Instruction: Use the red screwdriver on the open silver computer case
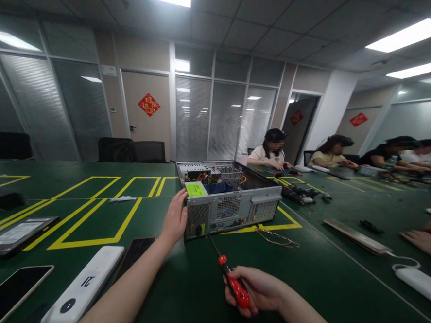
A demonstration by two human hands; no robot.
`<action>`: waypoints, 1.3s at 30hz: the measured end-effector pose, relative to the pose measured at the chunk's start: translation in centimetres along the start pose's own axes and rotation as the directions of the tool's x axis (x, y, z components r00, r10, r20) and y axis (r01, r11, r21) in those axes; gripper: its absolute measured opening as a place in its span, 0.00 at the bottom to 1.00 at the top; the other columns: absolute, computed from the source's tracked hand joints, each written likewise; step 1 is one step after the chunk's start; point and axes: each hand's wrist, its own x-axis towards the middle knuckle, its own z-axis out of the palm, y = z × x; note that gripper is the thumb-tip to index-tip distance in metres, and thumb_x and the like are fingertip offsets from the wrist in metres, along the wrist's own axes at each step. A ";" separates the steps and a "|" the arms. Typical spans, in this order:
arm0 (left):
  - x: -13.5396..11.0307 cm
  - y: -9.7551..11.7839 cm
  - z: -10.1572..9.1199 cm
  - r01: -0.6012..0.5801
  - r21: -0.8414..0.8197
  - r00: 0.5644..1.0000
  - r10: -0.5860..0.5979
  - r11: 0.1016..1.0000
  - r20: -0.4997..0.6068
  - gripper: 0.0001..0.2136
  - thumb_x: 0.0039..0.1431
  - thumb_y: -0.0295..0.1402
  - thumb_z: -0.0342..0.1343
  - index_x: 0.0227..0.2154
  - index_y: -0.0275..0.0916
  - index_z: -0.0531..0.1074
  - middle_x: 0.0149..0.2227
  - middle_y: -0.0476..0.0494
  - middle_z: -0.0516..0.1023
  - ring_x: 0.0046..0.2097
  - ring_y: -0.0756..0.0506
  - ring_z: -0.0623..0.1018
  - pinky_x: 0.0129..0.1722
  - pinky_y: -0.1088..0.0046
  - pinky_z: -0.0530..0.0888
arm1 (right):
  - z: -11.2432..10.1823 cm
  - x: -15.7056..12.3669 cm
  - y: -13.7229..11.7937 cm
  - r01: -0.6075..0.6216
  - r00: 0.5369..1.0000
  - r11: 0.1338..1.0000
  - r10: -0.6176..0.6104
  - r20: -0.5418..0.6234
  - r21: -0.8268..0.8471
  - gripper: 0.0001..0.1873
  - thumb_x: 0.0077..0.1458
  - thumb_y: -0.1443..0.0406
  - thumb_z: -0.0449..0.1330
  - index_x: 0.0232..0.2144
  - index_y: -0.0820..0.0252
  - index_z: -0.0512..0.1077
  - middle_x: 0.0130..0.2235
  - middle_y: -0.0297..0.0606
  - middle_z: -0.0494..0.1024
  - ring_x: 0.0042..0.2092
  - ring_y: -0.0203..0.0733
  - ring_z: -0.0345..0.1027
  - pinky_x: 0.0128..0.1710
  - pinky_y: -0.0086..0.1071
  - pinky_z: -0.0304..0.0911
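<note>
An opened computer case (245, 203) lies on the green table with its rear panel facing me. A power supply with a yellow-green label (196, 189) sits in its left rear corner, and wires show inside. My left hand (175, 217) grips the case's left side at that corner, fingers closed against it. In my right hand (258, 288) is a red and black screwdriver (238, 287), fingers wrapped round the handle. Its shaft points up and away from me, the tip near the lower left edge of the rear panel. Whether the tip touches a screw is too small to tell.
Left of my forearm lie a white device marked 21 (86, 286), a phone (19, 295) and a hard drive (19, 234). A wire loop (278, 238) lies right of the case. Another person's hands (430, 241) are at the right edge; several people sit beyond.
</note>
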 end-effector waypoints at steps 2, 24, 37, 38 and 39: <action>0.0 0.0 0.0 -0.001 -0.002 1.000 0.001 1.000 0.001 0.20 0.64 0.32 0.38 0.58 0.39 0.53 0.60 0.37 0.58 0.62 0.43 0.58 0.61 0.55 0.58 | 0.1 -0.1 0.0 -0.020 1.000 1.000 0.020 0.000 0.004 0.12 0.50 0.59 0.45 0.34 0.61 0.61 0.24 0.37 0.74 0.17 0.36 0.67 0.13 0.23 0.46; 0.0 0.0 0.0 0.001 0.000 1.000 -0.001 1.000 0.003 0.20 0.64 0.32 0.38 0.58 0.40 0.52 0.60 0.37 0.57 0.62 0.42 0.57 0.60 0.54 0.58 | -0.2 0.0 -0.1 -0.008 1.000 1.000 0.008 -0.008 0.023 0.12 0.50 0.59 0.45 0.33 0.60 0.60 0.23 0.36 0.74 0.18 0.35 0.67 0.12 0.22 0.43; 0.0 -0.1 0.1 0.001 -0.012 1.000 -0.001 1.000 -0.002 0.20 0.63 0.32 0.38 0.58 0.40 0.53 0.60 0.37 0.58 0.62 0.42 0.58 0.60 0.54 0.58 | 0.4 0.1 0.0 -0.053 0.991 0.998 0.048 -0.128 -0.039 0.12 0.52 0.58 0.46 0.35 0.60 0.58 0.23 0.36 0.73 0.17 0.36 0.67 0.13 0.22 0.42; 0.0 -0.1 0.1 0.000 -0.011 1.000 0.000 1.000 -0.001 0.20 0.63 0.32 0.38 0.58 0.40 0.53 0.60 0.37 0.57 0.62 0.42 0.58 0.60 0.54 0.58 | 0.5 0.0 0.1 -0.041 0.988 0.997 0.030 -0.152 -0.067 0.12 0.53 0.58 0.47 0.37 0.60 0.56 0.24 0.36 0.74 0.18 0.36 0.68 0.14 0.22 0.45; 0.0 -0.1 0.1 -0.002 -0.010 1.000 0.002 1.000 0.000 0.20 0.63 0.32 0.38 0.58 0.40 0.52 0.60 0.37 0.57 0.62 0.42 0.58 0.60 0.54 0.58 | 0.7 -0.1 0.1 -0.029 0.985 0.995 0.012 -0.175 -0.097 0.13 0.54 0.58 0.48 0.39 0.59 0.55 0.25 0.36 0.74 0.19 0.35 0.68 0.14 0.22 0.48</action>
